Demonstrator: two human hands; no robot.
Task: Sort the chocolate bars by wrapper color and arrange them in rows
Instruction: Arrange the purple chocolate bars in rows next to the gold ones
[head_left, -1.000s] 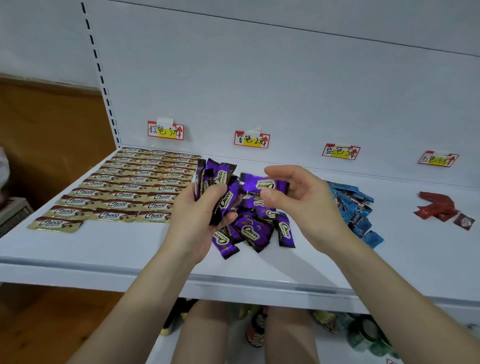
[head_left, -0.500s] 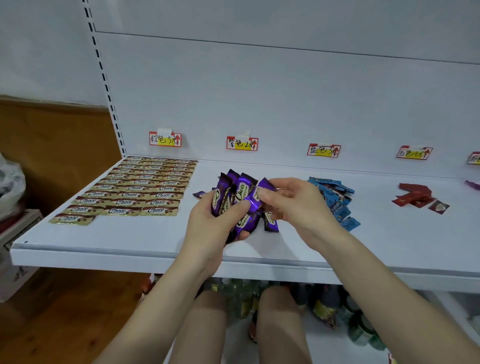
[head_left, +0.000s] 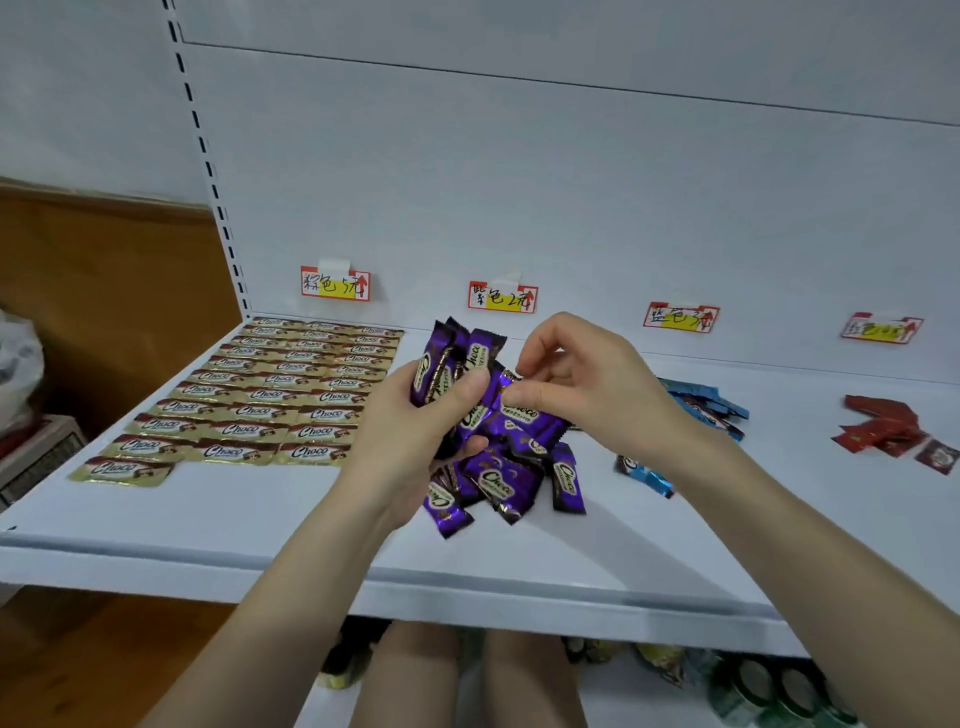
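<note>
Purple's turn: left hand (head_left: 415, 421) clutches a bunch of purple Choco bars (head_left: 457, 364), right hand (head_left: 582, 384) pinches one purple bar (head_left: 530, 415). Probably next: laying rows beside the gold rows (head_left: 270, 400).

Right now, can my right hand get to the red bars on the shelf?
Probably yes. Only the low blue bars lie between the right hand and the red bars on the shelf, but it pinches a purple bar.
</note>
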